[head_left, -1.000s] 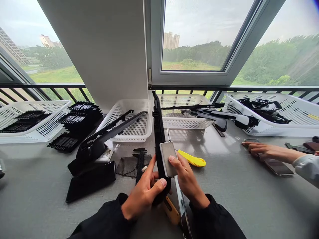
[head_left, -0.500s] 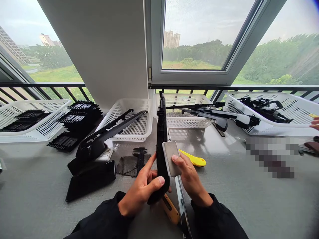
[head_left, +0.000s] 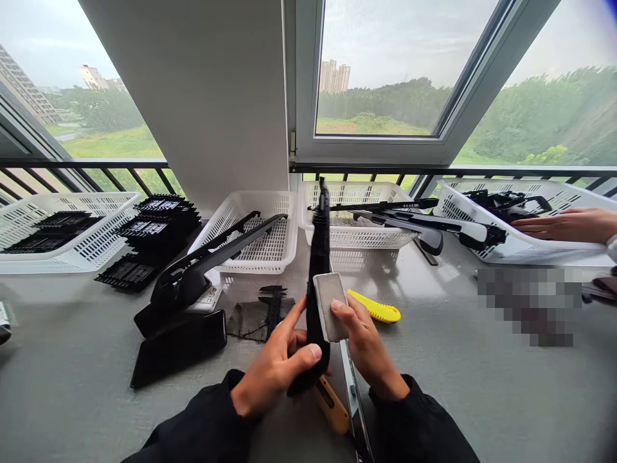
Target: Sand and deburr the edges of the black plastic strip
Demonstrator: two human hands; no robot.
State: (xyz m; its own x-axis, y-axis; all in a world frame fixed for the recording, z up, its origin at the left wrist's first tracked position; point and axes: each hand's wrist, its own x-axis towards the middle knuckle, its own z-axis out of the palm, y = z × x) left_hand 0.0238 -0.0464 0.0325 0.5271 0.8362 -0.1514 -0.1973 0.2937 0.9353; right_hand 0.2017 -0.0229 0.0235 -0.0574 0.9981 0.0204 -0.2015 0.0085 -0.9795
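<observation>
My left hand (head_left: 277,366) is closed around the lower, rounded end of a long black plastic part (head_left: 319,257). That part stands nearly upright in view, its narrow ribbed end pointing away from me. Between the thumb and fingers of my right hand (head_left: 369,347) is a grey rectangular block (head_left: 330,307), held flat against the part's right side. Just right of the block lies a yellow utility knife (head_left: 376,307). Below my hands are an orange-yellow handled tool (head_left: 333,406) and a long metal strip (head_left: 354,392), both partly hidden.
Black calipers (head_left: 274,308) rest on a dark cloth (head_left: 243,321), beside a black phone (head_left: 178,350). White baskets (head_left: 270,265) line the back, several holding black parts. A stack of black parts (head_left: 157,222) stands left. Another person's hand (head_left: 563,224) reaches into the right basket (head_left: 554,254).
The other person's hand has come in from the right edge to the black parts in the right basket. My hands keep nearly the same hold; the view has shifted slightly.
</observation>
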